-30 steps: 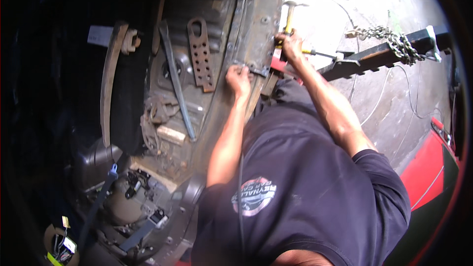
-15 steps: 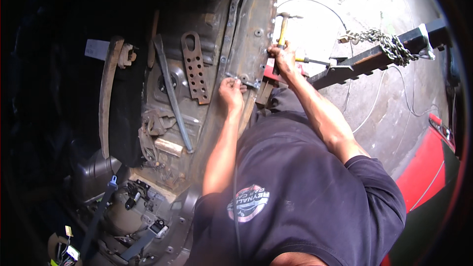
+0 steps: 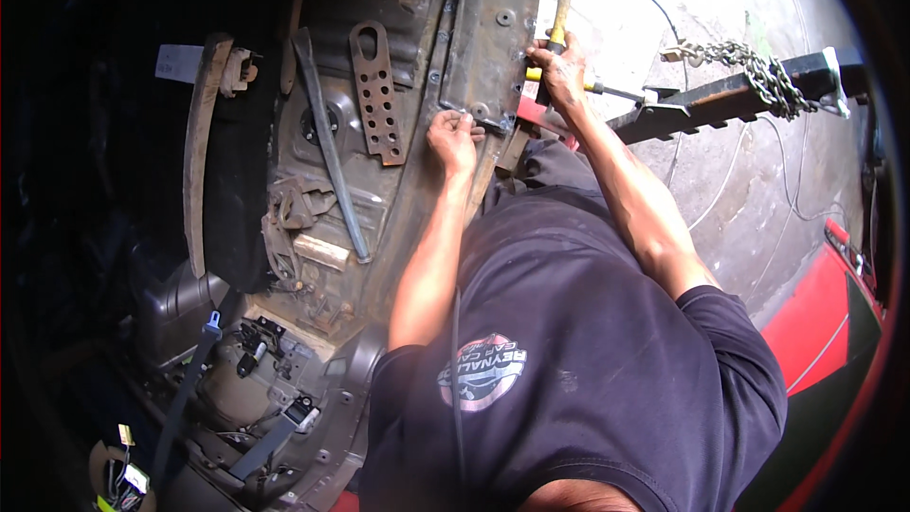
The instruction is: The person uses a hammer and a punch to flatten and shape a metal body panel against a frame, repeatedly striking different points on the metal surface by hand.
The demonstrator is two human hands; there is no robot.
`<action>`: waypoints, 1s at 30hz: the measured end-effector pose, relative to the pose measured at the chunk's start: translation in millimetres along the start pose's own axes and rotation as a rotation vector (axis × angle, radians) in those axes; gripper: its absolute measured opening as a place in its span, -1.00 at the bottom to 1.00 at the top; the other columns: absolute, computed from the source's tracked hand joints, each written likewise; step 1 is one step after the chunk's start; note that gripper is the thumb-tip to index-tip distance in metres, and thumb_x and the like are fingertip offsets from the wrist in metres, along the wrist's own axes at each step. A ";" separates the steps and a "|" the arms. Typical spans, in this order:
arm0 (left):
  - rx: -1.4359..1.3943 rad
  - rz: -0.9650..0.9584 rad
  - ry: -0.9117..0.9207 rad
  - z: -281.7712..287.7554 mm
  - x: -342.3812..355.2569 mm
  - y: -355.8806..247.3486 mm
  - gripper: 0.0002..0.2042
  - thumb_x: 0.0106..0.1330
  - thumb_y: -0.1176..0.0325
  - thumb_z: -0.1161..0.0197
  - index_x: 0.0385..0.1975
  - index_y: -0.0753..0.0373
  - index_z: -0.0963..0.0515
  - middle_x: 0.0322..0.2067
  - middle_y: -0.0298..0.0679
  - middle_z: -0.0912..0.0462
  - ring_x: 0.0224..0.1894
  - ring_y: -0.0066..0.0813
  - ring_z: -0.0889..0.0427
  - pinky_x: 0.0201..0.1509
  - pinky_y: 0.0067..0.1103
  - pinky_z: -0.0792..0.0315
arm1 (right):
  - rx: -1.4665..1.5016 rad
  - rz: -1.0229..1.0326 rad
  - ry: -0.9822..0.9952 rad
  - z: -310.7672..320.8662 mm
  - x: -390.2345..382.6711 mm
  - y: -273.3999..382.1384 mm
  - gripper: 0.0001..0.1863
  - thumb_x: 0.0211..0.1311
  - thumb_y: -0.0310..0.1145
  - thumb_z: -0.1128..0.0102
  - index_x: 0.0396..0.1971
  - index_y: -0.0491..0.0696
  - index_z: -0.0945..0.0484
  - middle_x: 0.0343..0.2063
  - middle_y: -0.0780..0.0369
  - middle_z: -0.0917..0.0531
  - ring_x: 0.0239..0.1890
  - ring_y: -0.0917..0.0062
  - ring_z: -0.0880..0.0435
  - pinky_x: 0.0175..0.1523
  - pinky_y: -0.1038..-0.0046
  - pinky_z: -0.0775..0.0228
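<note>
My left hand (image 3: 453, 140) pinches at the lower corner of a long grey metal panel (image 3: 488, 47), on something too small to make out. My right hand (image 3: 559, 71) grips a hammer with a yellow-and-black handle (image 3: 563, 9) beside the panel's right edge, its metal head pointing up the picture. A second yellow-and-black tool (image 3: 595, 87) lies crosswise behind that hand, near a red metal part (image 3: 538, 111). A perforated steel plate (image 3: 377, 104) and a long flat bar (image 3: 332, 156) lie left of my left hand.
A black steel beam (image 3: 701, 112) wrapped with chain (image 3: 773, 85) extends to the right over concrete (image 3: 739, 190). Cables trail there, and a red panel (image 3: 806, 341) stands lower right. Seat-belt hardware (image 3: 256, 360), loose wiring (image 3: 128, 474) and a curved bar (image 3: 204, 152) are on the left.
The view has shifted a little. My right hand has moved the hammer slightly up the picture, away from the panel's lower corner. My left hand stays at that corner.
</note>
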State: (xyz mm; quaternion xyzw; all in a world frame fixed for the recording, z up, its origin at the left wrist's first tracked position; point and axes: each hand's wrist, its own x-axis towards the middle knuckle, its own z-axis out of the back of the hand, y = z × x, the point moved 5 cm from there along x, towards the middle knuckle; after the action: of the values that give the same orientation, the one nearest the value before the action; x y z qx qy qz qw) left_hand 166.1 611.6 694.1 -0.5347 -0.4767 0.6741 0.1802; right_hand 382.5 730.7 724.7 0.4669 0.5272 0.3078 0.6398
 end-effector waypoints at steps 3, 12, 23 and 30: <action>0.050 0.021 -0.008 -1.4 4.1 -1.3 -0.89 0.33 0.61 -0.20 -0.22 0.47 -0.43 -0.45 -0.04 -0.65 -0.55 -0.30 -0.70 -0.55 -0.51 -0.62 | -0.058 0.018 0.009 -7.7 12.8 -3.8 -0.52 0.05 -0.61 -0.33 0.00 -0.22 -0.40 -0.31 0.20 -0.65 -0.33 0.51 -0.67 -0.18 0.48 -0.55; 0.224 0.083 -0.025 3.4 5.0 -13.7 -0.92 0.30 0.59 -0.25 -0.32 0.44 -0.48 -0.51 -0.08 -0.63 -0.61 -0.31 -0.68 -0.64 -0.50 -0.57 | -0.038 -0.002 -0.036 -3.6 18.6 -37.0 -0.56 -0.01 -0.59 -0.37 -0.08 -0.20 -0.42 -0.33 0.20 -0.68 -0.31 0.52 -0.68 -0.18 0.45 -0.57; 0.234 0.047 -0.065 -0.8 4.3 -14.3 -0.87 0.30 0.52 -0.30 -0.43 0.38 -0.50 -0.63 -0.21 -0.58 -0.70 -0.47 -0.59 -0.72 -0.56 -0.46 | -0.325 0.078 -0.054 1.1 24.0 -31.3 -0.61 0.00 -0.47 -0.38 -0.17 -0.20 -0.43 -0.41 0.16 -0.66 -0.36 0.46 -0.67 -0.18 0.41 -0.56; 0.199 0.042 -0.078 1.4 4.6 -10.5 -0.88 0.32 0.51 -0.29 -0.37 0.41 -0.51 -0.59 -0.17 -0.60 -0.67 -0.42 -0.63 -0.69 -0.56 -0.49 | -0.304 0.011 -0.057 -0.6 23.6 -32.9 -0.54 0.00 -0.46 -0.43 -0.13 -0.24 -0.42 -0.38 0.10 -0.68 -0.32 0.40 -0.71 -0.16 0.36 -0.58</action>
State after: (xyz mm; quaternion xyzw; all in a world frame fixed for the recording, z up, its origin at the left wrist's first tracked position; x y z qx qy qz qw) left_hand 160.4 619.5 700.2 -0.4973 -0.4026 0.7422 0.1993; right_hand 384.6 739.4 685.3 0.3760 0.4536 0.3744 0.7161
